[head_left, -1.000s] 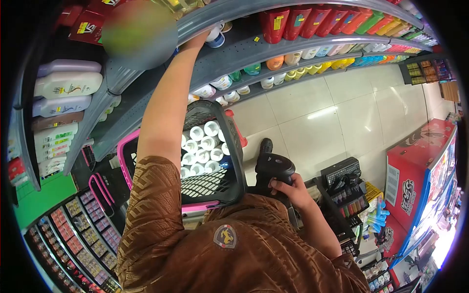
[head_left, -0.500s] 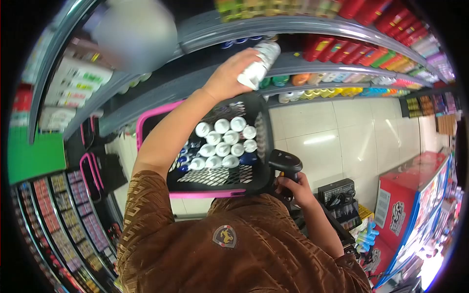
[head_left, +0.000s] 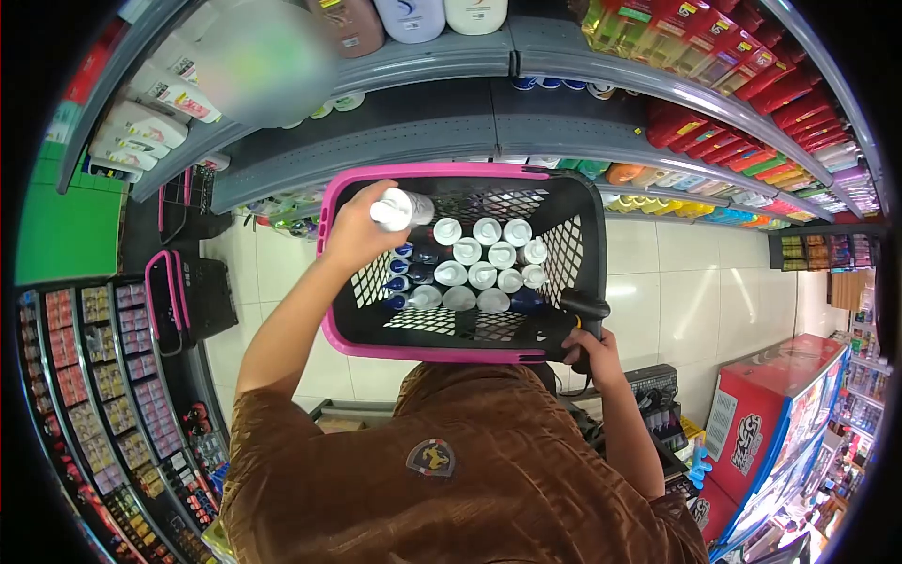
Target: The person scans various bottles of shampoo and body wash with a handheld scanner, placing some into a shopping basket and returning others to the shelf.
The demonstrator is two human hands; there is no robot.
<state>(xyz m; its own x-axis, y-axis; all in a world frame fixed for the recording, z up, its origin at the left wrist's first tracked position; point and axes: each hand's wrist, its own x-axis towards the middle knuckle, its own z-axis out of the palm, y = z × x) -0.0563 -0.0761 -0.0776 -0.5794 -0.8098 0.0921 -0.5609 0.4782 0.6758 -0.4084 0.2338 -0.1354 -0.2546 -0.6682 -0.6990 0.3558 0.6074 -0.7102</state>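
My left hand [head_left: 352,235] is closed around a white-capped bottle [head_left: 393,211], held over the left end of a black basket with a pink rim [head_left: 423,353]. Inside the basket stand several white-capped bottles [head_left: 482,274], with several blue-capped ones [head_left: 398,283] along the left side. At the basket's lower right corner, my right hand [head_left: 592,352] grips the handle of a black handheld scanner [head_left: 584,305].
Grey shelves [head_left: 423,132] with bottles and red packs [head_left: 691,132] run across the top. Another black basket [head_left: 209,296] is at the left, near a rack of small packs [head_left: 89,376]. A red cabinet [head_left: 761,395] stands at the right.
The left hand has brought its bottle from the shelf down and left to the basket. The basket appears further right and higher in view. The right hand still holds the scanner.
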